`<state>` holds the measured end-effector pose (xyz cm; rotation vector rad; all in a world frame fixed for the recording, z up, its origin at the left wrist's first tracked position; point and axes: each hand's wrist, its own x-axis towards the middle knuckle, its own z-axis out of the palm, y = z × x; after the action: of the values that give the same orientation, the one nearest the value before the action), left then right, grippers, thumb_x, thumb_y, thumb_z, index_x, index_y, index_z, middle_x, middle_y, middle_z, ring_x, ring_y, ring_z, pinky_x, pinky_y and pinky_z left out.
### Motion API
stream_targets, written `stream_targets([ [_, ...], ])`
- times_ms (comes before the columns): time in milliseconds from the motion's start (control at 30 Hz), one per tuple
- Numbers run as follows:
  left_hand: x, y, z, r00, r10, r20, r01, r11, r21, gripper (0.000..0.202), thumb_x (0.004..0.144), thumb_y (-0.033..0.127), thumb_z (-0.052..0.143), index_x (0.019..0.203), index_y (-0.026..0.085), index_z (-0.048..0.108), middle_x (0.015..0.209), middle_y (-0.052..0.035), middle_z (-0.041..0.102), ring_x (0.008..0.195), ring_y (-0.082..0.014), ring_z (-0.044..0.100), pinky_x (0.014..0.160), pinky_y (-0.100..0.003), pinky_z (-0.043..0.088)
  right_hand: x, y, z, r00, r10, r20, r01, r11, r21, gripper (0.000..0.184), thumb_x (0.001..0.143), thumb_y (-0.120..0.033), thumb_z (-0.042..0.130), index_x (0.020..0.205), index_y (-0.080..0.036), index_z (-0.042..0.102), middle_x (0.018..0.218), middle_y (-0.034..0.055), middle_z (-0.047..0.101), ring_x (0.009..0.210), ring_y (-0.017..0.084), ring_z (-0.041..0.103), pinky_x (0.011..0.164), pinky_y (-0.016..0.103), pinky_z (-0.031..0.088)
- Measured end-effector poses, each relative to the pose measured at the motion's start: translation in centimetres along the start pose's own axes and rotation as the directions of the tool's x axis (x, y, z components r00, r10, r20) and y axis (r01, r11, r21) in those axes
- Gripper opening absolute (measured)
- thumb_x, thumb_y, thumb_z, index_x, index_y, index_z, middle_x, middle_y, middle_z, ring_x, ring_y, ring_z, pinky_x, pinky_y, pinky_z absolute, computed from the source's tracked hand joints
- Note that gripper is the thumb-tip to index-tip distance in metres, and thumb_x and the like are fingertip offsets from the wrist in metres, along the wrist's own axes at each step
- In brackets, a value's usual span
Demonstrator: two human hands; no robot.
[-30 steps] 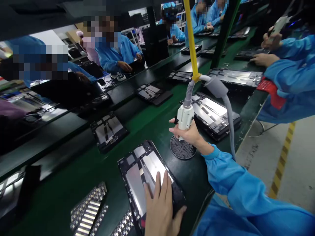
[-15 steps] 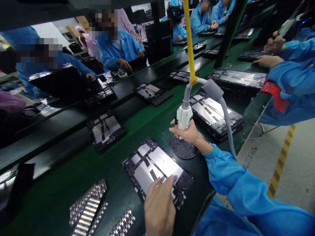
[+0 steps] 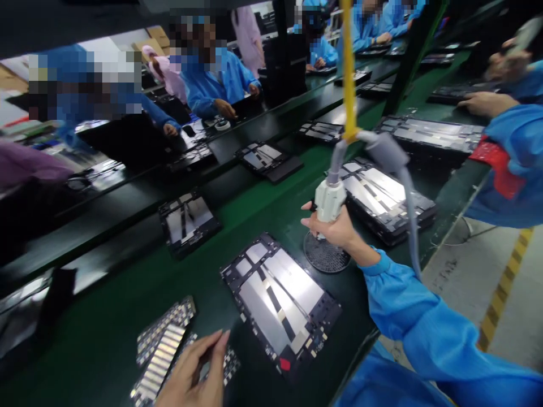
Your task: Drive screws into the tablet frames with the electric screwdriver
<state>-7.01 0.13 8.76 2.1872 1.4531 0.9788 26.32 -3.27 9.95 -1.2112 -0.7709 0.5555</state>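
Note:
My right hand [image 3: 334, 230] is wrapped round a white hanging electric screwdriver [image 3: 329, 199], its tip down over a round black perforated dish [image 3: 326, 254]. The tool's grey hose and a yellow cord [image 3: 348, 68] run upward. An opened tablet chassis [image 3: 280, 299] with silver plates lies on the green belt just left of the dish. My left hand [image 3: 195, 376] is at the bottom edge, fingers loosely stretched over the strips of small parts [image 3: 163, 350], apart from the tablet.
More opened tablets [image 3: 384, 195] [image 3: 186, 217] [image 3: 267, 158] lie along the green conveyor [image 3: 254, 209]. Co-workers in blue coats sit across the line and to my right, a sleeve [image 3: 513, 164] close by. Grey floor with a yellow stripe [image 3: 503, 288] lies to the right.
My left hand slid the tablet round on the belt, let go of it and moved left and down to the parts strips. My right hand kept the screwdriver over the dish.

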Motion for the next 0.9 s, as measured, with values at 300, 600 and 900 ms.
stream_targets([
  [300, 1.3, 0.0, 2.1, 0.739, -0.485, 0.468, 0.668, 0.618, -0.414, 0.038, 0.056, 0.045, 0.08, 0.074, 0.014, 0.067, 0.063, -0.0045, 0.07, 0.06, -0.016, 0.068, 0.05, -0.021, 0.05, -2.3, -4.6, 3.8, 0.986, -0.086, 0.14, 0.074, 0.993, 0.091, 0.023, 0.069, -0.022, 0.076, 0.088, -0.022, 0.063, 0.045, -0.0078, 0.056, 0.039, 0.012, 0.053, 0.044, 0.027, 0.048],
  [600, 2.8, 0.4, 4.6, 0.886, -0.289, 0.363, 0.428, 0.811, -0.399, 0.02, 0.069, 0.034, 0.068, 0.072, 0.014, 0.07, 0.063, -0.0022, 0.066, 0.055, -0.0101, 0.053, 0.052, -0.02, 0.041, -5.3, -4.5, 10.3, 0.912, 0.017, 0.409, -0.048, 0.997, 0.067, 0.026, 0.073, -0.025, 0.072, 0.094, -0.018, 0.059, 0.049, -0.0069, 0.056, 0.044, 0.011, 0.054, 0.046, 0.026, 0.047],
  [900, 3.8, -0.2, 4.7, 0.843, -0.261, 0.471, 0.491, 0.731, -0.474, 0.016, 0.063, 0.028, 0.071, 0.066, 0.014, 0.063, 0.054, 0.0023, 0.056, 0.048, -0.0084, 0.05, 0.045, -0.018, 0.04, -5.8, -3.1, 15.6, 0.834, 0.129, 0.537, -0.198, 0.978, 0.073, 0.027, 0.067, -0.026, 0.074, 0.088, -0.018, 0.059, 0.049, -0.0072, 0.054, 0.042, 0.01, 0.051, 0.046, 0.029, 0.047],
])
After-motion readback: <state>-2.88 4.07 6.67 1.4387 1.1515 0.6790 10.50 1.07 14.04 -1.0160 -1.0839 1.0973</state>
